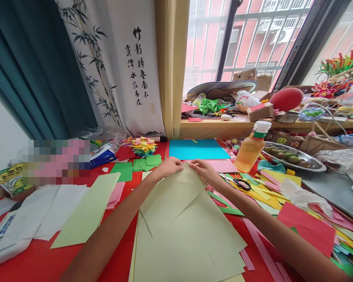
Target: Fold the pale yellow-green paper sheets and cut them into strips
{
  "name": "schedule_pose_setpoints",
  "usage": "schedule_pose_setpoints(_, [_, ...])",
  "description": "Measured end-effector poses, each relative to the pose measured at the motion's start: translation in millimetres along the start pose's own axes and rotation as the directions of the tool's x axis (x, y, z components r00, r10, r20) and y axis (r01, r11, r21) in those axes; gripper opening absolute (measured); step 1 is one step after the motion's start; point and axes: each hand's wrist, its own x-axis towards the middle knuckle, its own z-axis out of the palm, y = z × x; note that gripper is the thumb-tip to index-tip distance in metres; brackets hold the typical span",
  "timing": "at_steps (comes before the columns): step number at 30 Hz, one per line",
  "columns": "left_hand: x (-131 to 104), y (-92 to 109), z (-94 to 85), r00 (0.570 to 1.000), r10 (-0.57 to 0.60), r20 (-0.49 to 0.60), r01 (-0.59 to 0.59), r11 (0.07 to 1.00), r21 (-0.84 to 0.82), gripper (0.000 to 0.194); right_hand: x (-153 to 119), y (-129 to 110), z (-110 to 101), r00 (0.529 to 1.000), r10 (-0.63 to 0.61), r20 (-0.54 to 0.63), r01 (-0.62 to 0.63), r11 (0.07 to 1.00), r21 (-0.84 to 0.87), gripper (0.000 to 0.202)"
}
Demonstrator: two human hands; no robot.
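Large pale green paper sheets (188, 235) lie in a stack in front of me on the red table. At the far end of the top sheet, my left hand (171, 166) has its fingers closed on the paper's edge. My right hand (202, 169) pinches the same far edge a little to the right. Between the hands the paper narrows and looks lifted or folded over; the exact fold is hard to make out. Beyond my fingers lies a blue sheet (197, 149). Black-handled scissors (241, 184) rest to the right of my right hand.
A bottle of amber liquid (251, 147) stands at the back right, beside a metal plate (308, 167) of green fruit. Coloured paper scraps (270, 196) cover the right side. On the left are a folded pale green strip (86, 213), green squares (123, 171) and a tissue pack (8, 239).
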Motion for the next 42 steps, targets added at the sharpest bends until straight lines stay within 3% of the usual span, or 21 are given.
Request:
schedule_pose_setpoints(3, [5.1, -11.3, -11.4, 0.999, -0.032, -0.031, 0.030, 0.997, -0.064, 0.023, 2.8, 1.3, -12.9, 0.993, 0.059, 0.104, -0.069, 0.993, 0.091, 0.029])
schedule_pose_setpoints(9, [4.9, -24.2, -18.7, 0.993, -0.064, 0.096, 0.077, 0.987, -0.142, 0.031, 5.3, 8.7, -25.0, 0.963, 0.142, 0.230, -0.191, 0.960, 0.207, 0.026])
schedule_pose_setpoints(13, [3.0, -20.8, -13.0, 0.999, 0.004, 0.041, 0.002, 0.989, -0.145, 0.043, 6.0, 12.8, -24.7, 0.957, 0.168, 0.235, -0.225, 0.944, 0.242, 0.025])
schedule_pose_setpoints(20, [13.5, -26.3, -7.0, 0.996, 0.042, -0.083, -0.055, 0.986, -0.159, 0.034, 6.3, 12.4, -28.7, 0.948, 0.188, 0.256, -0.259, 0.925, 0.279, 0.025])
schedule_pose_setpoints(24, [13.7, -27.0, -7.9, 0.999, 0.014, -0.034, -0.020, 0.984, -0.177, 0.033, 7.4, 15.3, -28.3, 0.948, 0.203, 0.246, -0.272, 0.917, 0.290, 0.024])
schedule_pose_setpoints(33, [-0.5, -7.4, -1.8, 0.994, 0.101, 0.047, -0.092, 0.982, -0.162, 0.033, 5.1, 14.2, -15.7, 0.937, 0.299, 0.180, -0.339, 0.901, 0.272, 0.030])
schedule_pose_setpoints(42, [0.6, -13.4, -9.1, 0.981, 0.126, 0.147, -0.082, 0.958, -0.275, 0.027, 2.1, 13.6, -13.7, 0.954, 0.287, 0.089, -0.300, 0.913, 0.276, 0.039])
